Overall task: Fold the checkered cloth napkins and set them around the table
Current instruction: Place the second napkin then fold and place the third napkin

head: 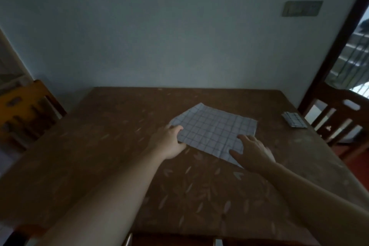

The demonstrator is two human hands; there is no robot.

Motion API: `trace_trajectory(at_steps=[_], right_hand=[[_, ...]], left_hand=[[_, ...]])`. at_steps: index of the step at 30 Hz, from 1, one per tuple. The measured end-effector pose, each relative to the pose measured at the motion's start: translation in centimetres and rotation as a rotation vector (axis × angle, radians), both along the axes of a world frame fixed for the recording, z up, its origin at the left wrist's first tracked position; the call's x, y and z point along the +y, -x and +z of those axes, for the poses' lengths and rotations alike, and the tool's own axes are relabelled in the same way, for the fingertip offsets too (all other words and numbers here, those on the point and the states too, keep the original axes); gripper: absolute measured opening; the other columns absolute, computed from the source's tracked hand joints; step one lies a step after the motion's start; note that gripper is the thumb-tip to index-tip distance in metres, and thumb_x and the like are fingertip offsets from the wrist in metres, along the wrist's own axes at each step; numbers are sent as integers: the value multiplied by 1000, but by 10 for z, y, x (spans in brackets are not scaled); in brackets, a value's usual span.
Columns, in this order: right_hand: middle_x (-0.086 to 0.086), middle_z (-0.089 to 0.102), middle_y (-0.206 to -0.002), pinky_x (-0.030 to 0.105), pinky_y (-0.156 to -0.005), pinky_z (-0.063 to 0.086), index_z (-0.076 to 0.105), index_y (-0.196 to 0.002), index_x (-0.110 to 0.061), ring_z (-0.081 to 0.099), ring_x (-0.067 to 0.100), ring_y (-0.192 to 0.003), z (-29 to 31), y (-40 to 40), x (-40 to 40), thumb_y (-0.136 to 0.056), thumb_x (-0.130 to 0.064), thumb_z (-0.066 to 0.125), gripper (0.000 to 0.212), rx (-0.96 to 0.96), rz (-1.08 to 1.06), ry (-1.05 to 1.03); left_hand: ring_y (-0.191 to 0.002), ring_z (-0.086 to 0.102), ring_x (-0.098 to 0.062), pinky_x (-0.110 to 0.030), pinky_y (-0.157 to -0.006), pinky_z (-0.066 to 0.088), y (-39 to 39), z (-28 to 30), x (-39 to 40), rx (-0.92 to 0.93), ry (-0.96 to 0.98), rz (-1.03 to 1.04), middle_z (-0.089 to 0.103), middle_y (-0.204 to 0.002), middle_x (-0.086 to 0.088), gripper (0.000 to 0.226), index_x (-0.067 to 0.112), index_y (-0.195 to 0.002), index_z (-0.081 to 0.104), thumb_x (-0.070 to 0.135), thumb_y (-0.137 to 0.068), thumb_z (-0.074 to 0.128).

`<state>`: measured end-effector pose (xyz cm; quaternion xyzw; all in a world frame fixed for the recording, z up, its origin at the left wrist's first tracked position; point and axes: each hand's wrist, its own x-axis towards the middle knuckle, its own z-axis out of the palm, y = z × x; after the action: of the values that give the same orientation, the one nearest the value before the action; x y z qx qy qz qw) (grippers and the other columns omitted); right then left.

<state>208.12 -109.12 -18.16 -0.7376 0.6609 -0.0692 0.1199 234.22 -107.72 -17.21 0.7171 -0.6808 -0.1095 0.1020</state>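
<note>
Both forearms reach in from the lower frame. Left hand [169,142] pinches the checkered napkin [213,132] at its left edge; right hand [253,151] lies spread on its near right corner. Napkin lies flat at centre of the surface [111,146]. Folded napkin [294,119] sits at the right edge beside a chair [339,120]; another chair [24,114] stands left.
</note>
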Motion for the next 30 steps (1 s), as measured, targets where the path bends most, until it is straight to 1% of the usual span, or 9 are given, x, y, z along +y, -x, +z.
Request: trace_trajectory(at_steps=[5, 8, 10, 14, 17, 20, 23, 25, 30], right_hand=[[1, 40, -148, 47, -104, 36, 34, -144, -25, 42, 25, -133, -33, -5, -50, -86, -64, 47, 71, 14, -69, -23], [2, 37, -151, 47, -105, 35, 31, -146, -23, 40, 26, -134, -71, -3, -86, -87, -67, 42, 74, 7, -108, -59], [4, 29, -156, 48, -109, 31, 24, -149, -22, 32, 27, -140, -103, -2, -110, -87, -70, 38, 81, 7, -134, -98], [9, 2, -163, 49, -119, 13, 5, -154, -22, 2, 29, -149, -170, -5, -147, -82, -79, 29, 94, 62, -126, -129], [12, -9, -162, 49, -121, 2, 0, -154, -21, -10, 30, -149, -206, -9, -172, -80, -82, 28, 100, 39, -123, -115], [14, -11, -162, 47, -121, -3, 0, -154, -19, -12, 29, -149, -226, -13, -194, -77, -84, 28, 104, 26, -141, -85], [13, -9, -162, 46, -120, -6, -1, -154, -19, -13, 27, -149, -241, -17, -210, -74, -87, 24, 107, 48, -138, -49], [13, -9, -162, 45, -120, -6, -1, -154, -19, -13, 27, -149, -246, -18, -214, -74, -87, 21, 107, 70, -130, -22], [12, -10, -162, 43, -121, -6, -2, -154, -17, -14, 25, -149, -244, -18, -214, -77, -85, 19, 104, 79, -111, -9]], left_hand=[[-133, 40, -22, -40, -104, 39, 1, -36, -63, -19, 9, -67, 42, -145, 1, 62, 30, -142, 38, 52, -87, 56], [-133, 41, -21, -35, -102, 38, 11, -77, -102, 199, -76, 33, 39, -149, 2, 62, 29, -144, 37, 53, -90, 54], [-136, 39, -21, -37, -106, 36, 21, -114, -128, 291, -111, 103, 37, -151, 0, 64, 28, -146, 34, 55, -91, 51], [-145, 22, -22, -50, -116, 23, 37, -183, -177, 93, -138, 28, 27, -157, 0, 69, 30, -150, 24, 65, -91, 37], [-150, 5, -24, -51, -120, 6, 43, -215, -212, -29, -124, -8, 13, -162, -4, 70, 30, -152, 15, 66, -93, 30], [-150, -5, -25, -50, -120, -2, 36, -235, -240, -94, -126, 33, -1, -163, -8, 87, 28, -154, 4, 77, -85, 25], [-150, -9, -26, -49, -120, -3, 28, -251, -251, -132, -143, 102, -8, -163, -9, 99, 24, -154, -2, 85, -79, 17], [-150, -8, -26, -48, -120, -3, 27, -257, -252, -171, -123, 104, -8, -163, -8, 99, 23, -154, -1, 85, -78, 13], [-150, -8, -25, -48, -120, -3, 27, -257, -252, -155, -120, 87, -8, -163, -7, 94, 22, -154, -1, 81, -82, 13]])
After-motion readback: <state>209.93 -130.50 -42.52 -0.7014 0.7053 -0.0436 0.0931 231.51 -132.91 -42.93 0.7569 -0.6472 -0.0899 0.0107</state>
